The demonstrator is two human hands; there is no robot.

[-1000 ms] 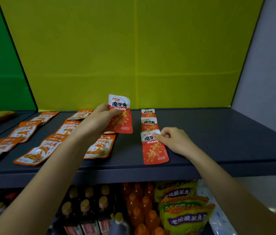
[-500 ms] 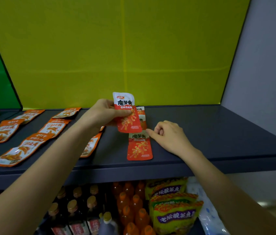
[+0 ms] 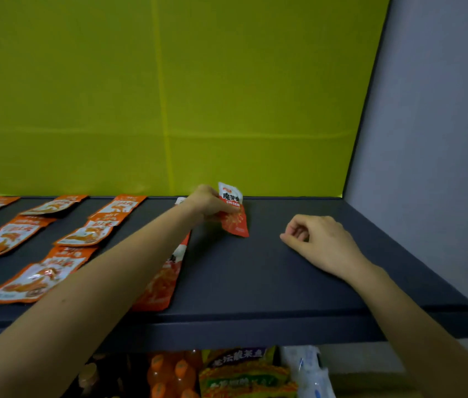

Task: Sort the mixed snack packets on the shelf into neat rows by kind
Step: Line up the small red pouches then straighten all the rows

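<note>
Red packet (image 3: 236, 222) in left hand (image 3: 208, 203), well apart from right hand (image 3: 322, 239)

You have bare shelf (image 3: 255, 282) across the middle and right of the frame, from the front edge to the yellow back panel (image 3: 241, 96). Your right hand (image 3: 320, 239) rests on it at centre right, and the grey side wall (image 3: 428, 168) closes the far right. Left of centre your left forearm covers a row of red packets (image 3: 164, 280), and your left hand (image 3: 208, 203) grips a red packet (image 3: 234, 219) near the back. Rows of orange packets (image 3: 37, 278) fill the left, with narrow dark strips between
</note>
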